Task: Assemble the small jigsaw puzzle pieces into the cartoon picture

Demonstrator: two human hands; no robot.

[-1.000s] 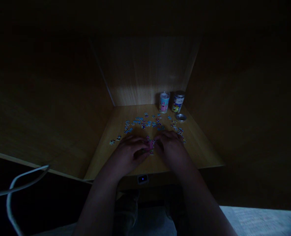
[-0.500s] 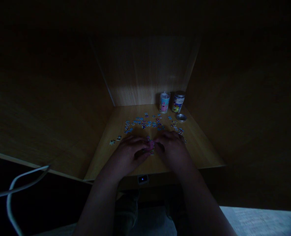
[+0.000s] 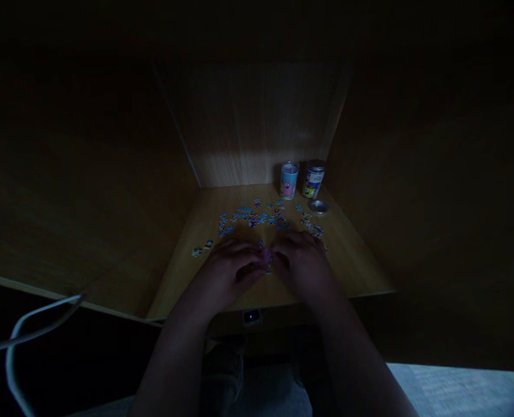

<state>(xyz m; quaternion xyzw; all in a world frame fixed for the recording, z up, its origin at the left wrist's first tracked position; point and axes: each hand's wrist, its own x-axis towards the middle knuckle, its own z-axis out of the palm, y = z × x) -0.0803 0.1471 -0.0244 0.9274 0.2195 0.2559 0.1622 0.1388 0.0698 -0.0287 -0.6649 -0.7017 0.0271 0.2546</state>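
Observation:
Over the front of a wooden desktop (image 3: 222, 295), my two hands meet at a small cluster of pink jigsaw puzzle pieces (image 3: 264, 255). My left hand (image 3: 233, 263) pinches its left side between thumb and fingers. My right hand (image 3: 298, 255) has its fingertips closed at the cluster's right edge; its other fingers are curled. Dim light hides how the pieces fit together. Beyond the hands lie several loose, mostly blue jigsaw pieces (image 3: 261, 218), with two more pieces (image 3: 197, 252) left of my left hand and others (image 3: 318, 230) past my right hand.
At the back right stand a clear-topped canister (image 3: 289, 180) with a pink cartoon figure and a printed tin (image 3: 314, 178). A round metal lid (image 3: 318, 207) lies before them. Wooden panels enclose the sides. A small device (image 3: 252, 317) sits below the front edge; a white cable (image 3: 11, 359) hangs left.
Both hands keep the same hold on the pink pieces. The whole view has shifted very slightly, and the picture is a little darker.

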